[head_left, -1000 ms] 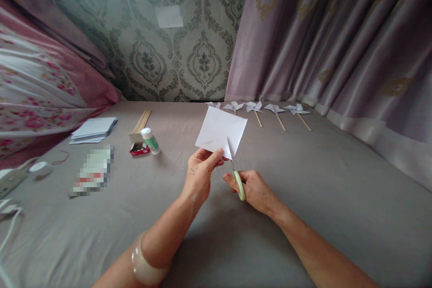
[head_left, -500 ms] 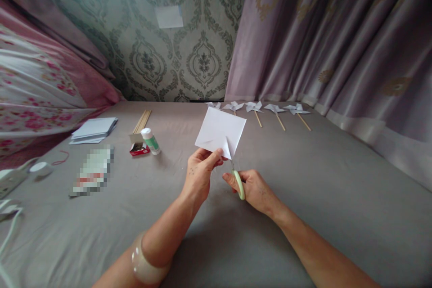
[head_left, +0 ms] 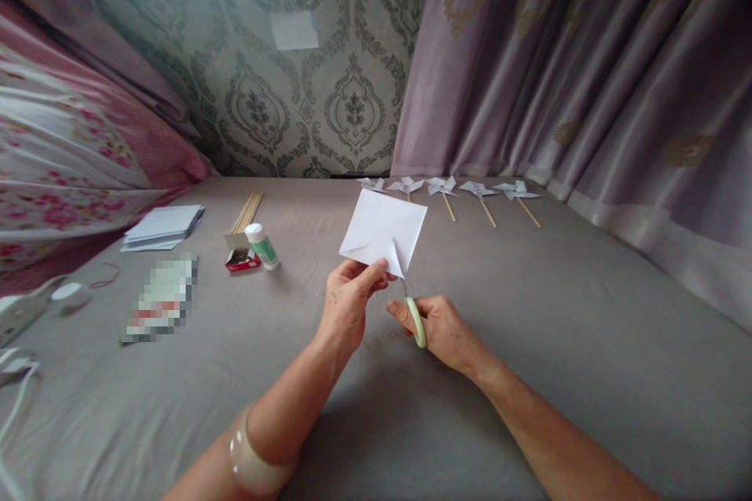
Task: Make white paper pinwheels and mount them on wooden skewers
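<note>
A square white sheet of paper (head_left: 381, 223) is held up tilted above the grey cloth. My left hand (head_left: 352, 293) pinches its lower edge, thumb in front and fingers behind. My right hand (head_left: 443, 329) grips scissors (head_left: 418, 322) with pale green handles. Their blades meet the paper's lower right corner, where a slit runs inward toward the middle. Most of the blades are hidden by the paper, and some of my right fingers are hidden behind the handles.
Several paper pinwheels (head_left: 479, 189) on sticks lie along the back. At left are a paper stack (head_left: 163, 225), wooden sticks (head_left: 247, 211), a small red box (head_left: 243, 259), a white-and-green bottle (head_left: 262, 246), a blurred packet (head_left: 161, 299) and a power strip (head_left: 23, 317).
The paper has dipped very slightly at its top edge. Both hands and the scissors stay almost where they were.
</note>
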The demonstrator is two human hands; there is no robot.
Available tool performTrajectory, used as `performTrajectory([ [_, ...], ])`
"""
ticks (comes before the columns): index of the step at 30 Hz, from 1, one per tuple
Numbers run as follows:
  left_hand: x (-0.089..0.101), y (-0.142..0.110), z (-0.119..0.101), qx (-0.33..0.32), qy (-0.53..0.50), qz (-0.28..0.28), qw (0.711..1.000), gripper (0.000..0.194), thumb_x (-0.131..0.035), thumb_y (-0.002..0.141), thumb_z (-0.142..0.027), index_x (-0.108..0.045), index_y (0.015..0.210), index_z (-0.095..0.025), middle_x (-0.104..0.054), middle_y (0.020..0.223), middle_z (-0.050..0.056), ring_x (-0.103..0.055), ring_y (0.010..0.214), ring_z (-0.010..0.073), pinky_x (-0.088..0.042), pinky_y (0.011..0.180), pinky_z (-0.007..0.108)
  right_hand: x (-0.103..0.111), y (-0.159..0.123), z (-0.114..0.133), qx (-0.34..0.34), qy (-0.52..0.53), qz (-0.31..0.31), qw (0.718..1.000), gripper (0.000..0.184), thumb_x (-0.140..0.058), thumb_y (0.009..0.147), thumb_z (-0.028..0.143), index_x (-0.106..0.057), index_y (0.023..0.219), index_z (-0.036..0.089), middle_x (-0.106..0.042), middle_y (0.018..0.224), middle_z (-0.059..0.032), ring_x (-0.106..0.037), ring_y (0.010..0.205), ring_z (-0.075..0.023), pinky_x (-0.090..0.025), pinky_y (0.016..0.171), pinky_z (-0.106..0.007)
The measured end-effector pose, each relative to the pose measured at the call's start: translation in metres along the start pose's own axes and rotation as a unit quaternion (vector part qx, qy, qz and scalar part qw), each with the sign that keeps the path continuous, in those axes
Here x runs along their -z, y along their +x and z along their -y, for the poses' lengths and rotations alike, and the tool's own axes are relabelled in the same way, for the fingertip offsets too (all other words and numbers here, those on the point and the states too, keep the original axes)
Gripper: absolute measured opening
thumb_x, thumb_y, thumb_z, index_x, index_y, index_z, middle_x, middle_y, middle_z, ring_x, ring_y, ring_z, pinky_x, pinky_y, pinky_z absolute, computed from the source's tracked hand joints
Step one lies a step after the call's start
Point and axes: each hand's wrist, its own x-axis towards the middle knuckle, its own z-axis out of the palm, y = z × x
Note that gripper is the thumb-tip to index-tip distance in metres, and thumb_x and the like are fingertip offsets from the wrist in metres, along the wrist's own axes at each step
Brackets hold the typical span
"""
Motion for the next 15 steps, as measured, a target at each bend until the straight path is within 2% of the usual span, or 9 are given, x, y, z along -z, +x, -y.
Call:
performTrajectory([
  [3,0.000,0.000,0.001,-0.001,0.001,-0.002,1.000,0.023,-0.078,0.058,-0.028,-0.067,0.070,-0.013,-0.066,0.063,0.002,-0.059,0.057,0.0097,-0.044,0.060,0.022,0.001,-0.001,0.000,-0.002,-0.015,0.019,1.000,0.055,-0.052,0.075,0.066,-0.040,0.053,0.018,-0.032,0.054,0.0045,-0.029,0.054,-0.0081,-0.024,0.049,-0.023],
  [7,0.005,0.006,0.001,-0.027,-0.003,-0.030,0.999,0.022,-0.077,0.059,-0.030,-0.064,0.068,-0.014,-0.063,0.061,-0.001,-0.055,0.055,0.0075,-0.042,0.059,0.021,0.008,-0.003,-0.001,0.006,-0.069,0.134,0.989,0.053,-0.052,0.077,0.065,-0.044,0.055,0.017,-0.034,0.055,0.0044,-0.031,0.054,-0.0081,-0.024,0.048,-0.022],
  [10,0.013,0.016,0.001,-0.040,-0.011,-0.056,0.998,0.022,-0.076,0.059,-0.030,-0.063,0.068,-0.015,-0.061,0.062,-0.002,-0.052,0.055,0.0065,-0.041,0.058,0.020,0.017,-0.005,-0.002,-0.018,-0.122,0.206,0.971,0.053,-0.059,0.071,0.064,-0.044,0.052,0.016,-0.031,0.052,0.0053,-0.027,0.052,-0.0072,-0.020,0.045,-0.022],
  [13,0.021,0.026,0.000,-0.030,-0.012,-0.079,0.996,0.024,-0.075,0.056,-0.031,-0.063,0.069,-0.015,-0.064,0.068,-0.001,-0.053,0.058,0.0078,-0.040,0.057,0.020,0.031,-0.006,-0.007,-0.066,-0.135,0.197,0.969,0.052,-0.064,0.066,0.063,-0.050,0.050,0.015,-0.032,0.048,0.0058,-0.026,0.049,-0.0068,-0.018,0.044,-0.023],
  [15,0.025,0.030,0.000,-0.010,-0.010,-0.085,0.996,0.027,-0.075,0.053,-0.031,-0.064,0.072,-0.015,-0.065,0.071,0.000,-0.055,0.060,0.0090,-0.041,0.059,0.021,0.045,-0.008,-0.014,-0.083,-0.124,0.135,0.980,0.053,-0.066,0.062,0.065,-0.056,0.051,0.014,-0.037,0.046,0.0048,-0.028,0.047,-0.0072,-0.021,0.044,-0.023],
])
